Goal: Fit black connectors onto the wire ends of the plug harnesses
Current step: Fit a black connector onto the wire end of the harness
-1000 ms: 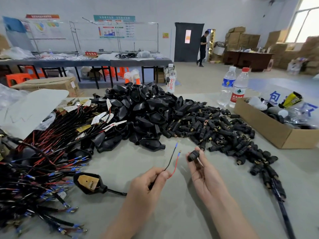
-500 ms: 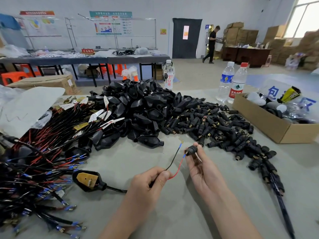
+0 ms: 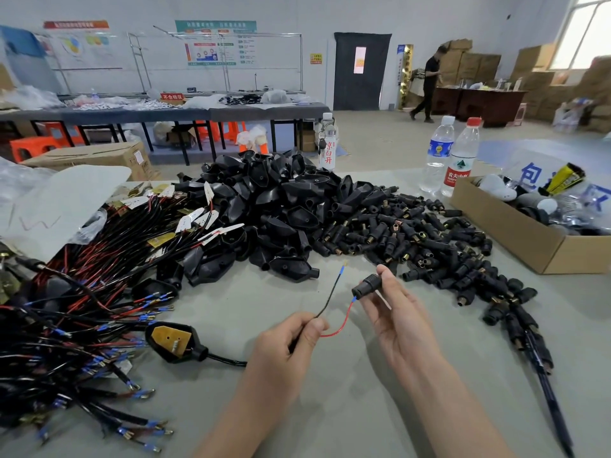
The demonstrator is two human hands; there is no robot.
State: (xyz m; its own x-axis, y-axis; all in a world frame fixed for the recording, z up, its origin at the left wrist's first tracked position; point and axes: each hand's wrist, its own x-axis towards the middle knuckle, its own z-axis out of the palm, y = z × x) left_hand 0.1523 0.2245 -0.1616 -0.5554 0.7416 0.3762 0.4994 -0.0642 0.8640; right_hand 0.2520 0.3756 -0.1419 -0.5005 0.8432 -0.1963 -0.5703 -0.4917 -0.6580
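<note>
My left hand (image 3: 291, 342) pinches the black cable of a plug harness just below where it splits into a red wire (image 3: 340, 320) and a black wire (image 3: 332, 290). Its open plug body (image 3: 172, 342) lies on the table to the left. My right hand (image 3: 396, 312) holds a small black connector (image 3: 365, 284) between thumb and fingers. The red wire's blue-sleeved tip touches the connector's open end. The black wire's tip points up, free.
A heap of harnesses (image 3: 66, 309) fills the left. Black plug covers (image 3: 281, 206) are piled in the middle, loose connectors (image 3: 429, 246) to the right. A cardboard box (image 3: 515, 233) and water bottles (image 3: 459, 160) stand at the far right. A person walks in the background.
The connector in my right hand has come down to the left onto the red wire's tip. The red wire bends more. My left hand has barely moved.
</note>
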